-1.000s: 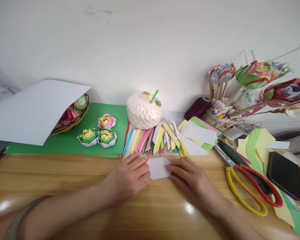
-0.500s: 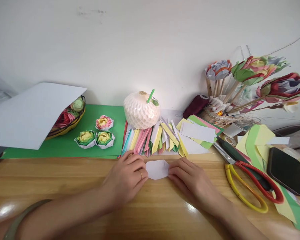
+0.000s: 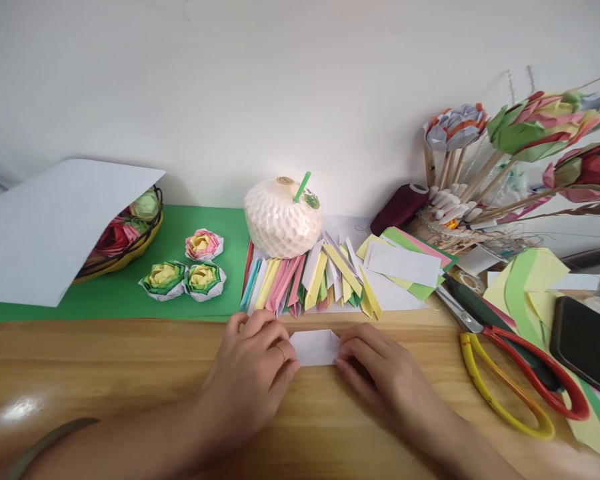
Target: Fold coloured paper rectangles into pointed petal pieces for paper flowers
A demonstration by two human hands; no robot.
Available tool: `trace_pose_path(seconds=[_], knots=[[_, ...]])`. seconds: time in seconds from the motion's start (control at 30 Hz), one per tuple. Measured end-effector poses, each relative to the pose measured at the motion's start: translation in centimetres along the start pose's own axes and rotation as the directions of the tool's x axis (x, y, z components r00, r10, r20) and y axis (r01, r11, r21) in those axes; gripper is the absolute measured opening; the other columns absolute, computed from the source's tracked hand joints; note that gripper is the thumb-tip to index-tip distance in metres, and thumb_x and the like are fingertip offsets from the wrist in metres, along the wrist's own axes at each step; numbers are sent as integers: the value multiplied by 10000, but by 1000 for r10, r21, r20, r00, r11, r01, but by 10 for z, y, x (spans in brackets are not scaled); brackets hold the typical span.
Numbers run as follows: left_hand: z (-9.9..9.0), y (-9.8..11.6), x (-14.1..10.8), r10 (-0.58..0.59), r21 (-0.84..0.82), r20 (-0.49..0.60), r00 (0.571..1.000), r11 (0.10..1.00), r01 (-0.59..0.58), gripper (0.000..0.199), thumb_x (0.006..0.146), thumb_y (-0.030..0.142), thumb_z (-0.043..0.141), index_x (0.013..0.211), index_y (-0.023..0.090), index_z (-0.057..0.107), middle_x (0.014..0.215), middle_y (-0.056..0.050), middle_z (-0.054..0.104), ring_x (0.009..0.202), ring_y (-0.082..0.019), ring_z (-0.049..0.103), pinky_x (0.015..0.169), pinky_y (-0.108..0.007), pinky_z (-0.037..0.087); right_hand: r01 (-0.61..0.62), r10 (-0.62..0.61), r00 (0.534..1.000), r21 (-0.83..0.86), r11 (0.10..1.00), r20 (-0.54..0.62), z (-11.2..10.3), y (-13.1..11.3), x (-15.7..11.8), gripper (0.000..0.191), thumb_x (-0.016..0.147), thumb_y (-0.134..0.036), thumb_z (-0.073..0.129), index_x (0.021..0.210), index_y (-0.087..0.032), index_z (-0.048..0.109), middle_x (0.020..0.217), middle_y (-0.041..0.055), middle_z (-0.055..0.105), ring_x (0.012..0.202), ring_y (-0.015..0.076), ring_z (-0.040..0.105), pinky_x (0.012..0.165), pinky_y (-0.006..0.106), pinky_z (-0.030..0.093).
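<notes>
A small white paper piece [image 3: 314,348] lies on the wooden table between my hands. Its two upper corners are cut off at a slant, and its lower edge runs straight. At its left end, my left hand [image 3: 260,363] pinches the paper, with a ring on one finger. My right hand [image 3: 375,363] has its fingers closed on the right end. Both hands hide the paper's ends. Just beyond them are folded coloured paper strips [image 3: 307,277] in a row, in front of a white textured fruit-shaped object [image 3: 283,220] with a green straw.
Three paper flowers [image 3: 205,280] sit on green sheets [image 3: 105,300] at left, near a basket [image 3: 145,247] under a white sheet [image 3: 65,227]. To the right lie paper rectangles [image 3: 405,263], scissors [image 3: 515,367] and a phone [image 3: 587,347]. Stemmed paper flowers [image 3: 455,127] stand behind.
The paper's lower edge, angled at its corners before, now looks straight. Both hands still hold its ends. The whole view has shifted slightly.
</notes>
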State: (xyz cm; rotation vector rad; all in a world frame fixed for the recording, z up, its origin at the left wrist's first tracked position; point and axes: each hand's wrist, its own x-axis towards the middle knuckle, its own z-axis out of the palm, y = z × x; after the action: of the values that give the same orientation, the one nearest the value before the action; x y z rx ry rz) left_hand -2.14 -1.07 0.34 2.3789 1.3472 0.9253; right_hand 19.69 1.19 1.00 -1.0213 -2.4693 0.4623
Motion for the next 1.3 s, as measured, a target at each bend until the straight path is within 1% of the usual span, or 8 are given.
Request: trace_pose_path(seconds=[0.1, 0.23, 0.4, 0.5, 0.7, 0.8, 0.9, 1.3], knots=[[1, 1, 1, -40, -17, 19, 999, 999, 40, 203, 875, 171, 484, 705, 181, 594, 740, -14, 597, 849, -221, 465, 716, -390, 281, -43, 43, 999, -9, 999, -8, 4, -1, -1, 160, 907, -143, 434, 767, -188, 498, 769, 40, 560, 697, 152, 535, 599, 263, 466], [1, 2, 3, -66, 2, 16, 998, 998, 66, 199, 853, 175, 467, 685, 178, 574, 762, -36, 545, 812, -225, 425, 685, -383, 282, -41, 39, 998, -41, 998, -48, 9, -1, -1, 166, 916, -153, 413, 776, -190, 495, 772, 40, 547, 694, 155, 540, 598, 269, 476], [-2, 4, 5, -148, 5, 105, 983, 989, 148, 179, 828, 156, 463, 688, 178, 571, 792, -44, 516, 816, -226, 413, 689, -386, 294, -87, 85, 996, -71, 994, -31, 12, -1, -1, 168, 923, -170, 397, 789, -191, 496, 818, 51, 530, 673, 151, 553, 577, 271, 493], [-2, 3, 6, -162, -2, 119, 980, 986, 164, 190, 836, 162, 448, 688, 174, 568, 792, -47, 516, 822, -228, 411, 692, -389, 294, -87, 84, 996, -107, 990, -32, 14, 0, 0, 175, 927, -178, 389, 779, -191, 481, 791, 49, 523, 652, 160, 553, 549, 280, 492], [3, 0, 4, -161, 41, 77, 984, 987, 158, 224, 857, 136, 407, 705, 164, 569, 815, -61, 537, 868, -241, 415, 723, -402, 290, -69, 61, 997, -190, 979, -47, 18, 1, 1, 185, 921, -168, 380, 754, -194, 455, 743, 41, 517, 622, 170, 549, 515, 288, 486], [4, -1, 3, -139, 10, 62, 988, 990, 138, 249, 878, 159, 390, 707, 170, 571, 796, -53, 535, 857, -233, 420, 724, -396, 285, -68, 60, 997, -187, 980, -47, 18, 2, 2, 191, 930, -187, 373, 759, -198, 456, 750, 39, 526, 619, 163, 556, 516, 277, 487], [5, -2, 1, -145, -22, 48, 988, 989, 146, 215, 872, 215, 434, 709, 178, 568, 800, -49, 539, 857, -233, 422, 733, -396, 284, -62, 53, 997, -192, 979, -53, 17, 3, 3, 205, 941, -203, 358, 761, -201, 456, 750, 36, 534, 613, 154, 562, 511, 260, 482], [11, -3, 3, -163, -20, 55, 985, 986, 164, 190, 850, 164, 437, 693, 182, 542, 791, -36, 536, 859, -229, 429, 724, -390, 282, -73, 53, 994, -236, 969, -94, 19, 2, 5, 234, 933, -192, 344, 725, -208, 450, 699, 31, 531, 570, 146, 564, 487, 243, 467]])
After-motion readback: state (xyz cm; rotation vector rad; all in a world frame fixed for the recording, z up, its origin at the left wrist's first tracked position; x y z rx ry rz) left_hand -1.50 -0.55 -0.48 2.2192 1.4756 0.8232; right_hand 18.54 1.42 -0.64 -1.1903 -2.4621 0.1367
